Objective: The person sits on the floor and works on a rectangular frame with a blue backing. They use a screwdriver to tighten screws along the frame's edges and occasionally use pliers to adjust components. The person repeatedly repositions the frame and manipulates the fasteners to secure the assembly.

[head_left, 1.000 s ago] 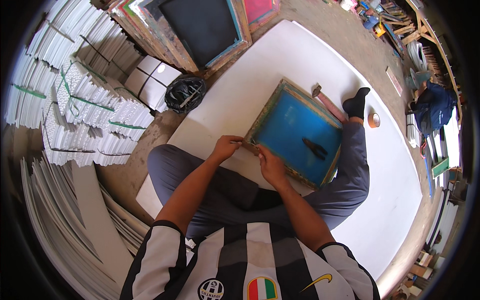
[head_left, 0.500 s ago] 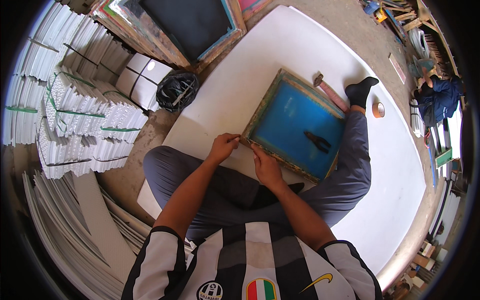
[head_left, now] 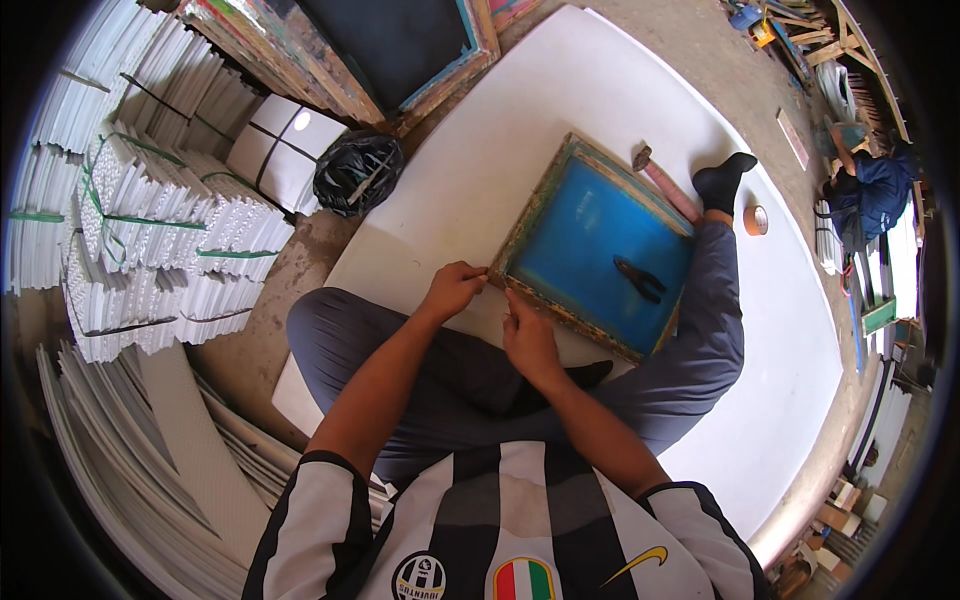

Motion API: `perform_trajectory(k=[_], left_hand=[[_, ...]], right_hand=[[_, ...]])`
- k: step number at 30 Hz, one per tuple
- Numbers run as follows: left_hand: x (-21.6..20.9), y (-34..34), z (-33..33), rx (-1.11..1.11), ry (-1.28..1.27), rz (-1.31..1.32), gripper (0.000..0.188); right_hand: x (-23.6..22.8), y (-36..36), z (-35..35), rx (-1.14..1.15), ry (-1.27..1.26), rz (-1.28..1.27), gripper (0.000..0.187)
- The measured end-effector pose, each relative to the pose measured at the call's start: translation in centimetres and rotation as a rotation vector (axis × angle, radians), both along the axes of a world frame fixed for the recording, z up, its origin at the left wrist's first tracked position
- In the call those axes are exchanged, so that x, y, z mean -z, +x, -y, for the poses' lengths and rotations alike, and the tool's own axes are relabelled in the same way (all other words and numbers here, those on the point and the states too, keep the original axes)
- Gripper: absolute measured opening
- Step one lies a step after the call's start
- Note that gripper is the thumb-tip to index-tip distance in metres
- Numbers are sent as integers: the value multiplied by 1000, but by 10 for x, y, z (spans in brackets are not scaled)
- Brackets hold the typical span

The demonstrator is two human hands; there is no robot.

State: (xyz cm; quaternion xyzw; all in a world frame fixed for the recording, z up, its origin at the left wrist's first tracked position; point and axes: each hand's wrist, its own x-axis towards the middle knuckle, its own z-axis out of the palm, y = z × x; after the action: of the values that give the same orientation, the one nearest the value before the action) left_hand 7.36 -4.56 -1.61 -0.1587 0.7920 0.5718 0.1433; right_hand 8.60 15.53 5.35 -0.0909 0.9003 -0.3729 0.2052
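Observation:
On the white surface in front of me lies a screen-printing frame [head_left: 585,333], a worn wooden border around a blue mesh. My left hand [head_left: 455,291] is closed in a pinch at the frame's near left corner; what sits between its fingertips is too small to make out. Just right of it, my right hand [head_left: 530,338] has curled fingers, with its tips against the near wooden edge. A pair of dark-handled pliers [head_left: 639,280] rests on the blue mesh. Beyond the frame's far right side lies a hammer [head_left: 668,186], its head pointing away from me.
A roll of brown tape [head_left: 756,220] stands right of my foot. Black plastic bag [head_left: 357,174] and tied stacks of white sheets [head_left: 150,225] are on the left. More frames [head_left: 400,60] lean at the back. Another person [head_left: 872,195] works at the far right.
My view has shifted slightly. My left fingertips sit a little closer against the frame's corner. The right hand stays at the near edge; pliers and hammer lie as before.

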Motion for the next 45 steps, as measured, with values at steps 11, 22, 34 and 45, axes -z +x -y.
perform_trajectory(k=[11,22,34,45], left_hand=[[15,8,-2,84,48,-6,48],[15,11,-1,15,211,58,64],[5,16,-1,-3,248,126,60],[-2,15,-3,21,176,56,66]], right_hand=[[-14,11,35,43,193,110,51],[-7,22,41,7,289,29,56],[-42,-5,51,-134,406,206,62],[-6,12,38,146,43,128,49]])
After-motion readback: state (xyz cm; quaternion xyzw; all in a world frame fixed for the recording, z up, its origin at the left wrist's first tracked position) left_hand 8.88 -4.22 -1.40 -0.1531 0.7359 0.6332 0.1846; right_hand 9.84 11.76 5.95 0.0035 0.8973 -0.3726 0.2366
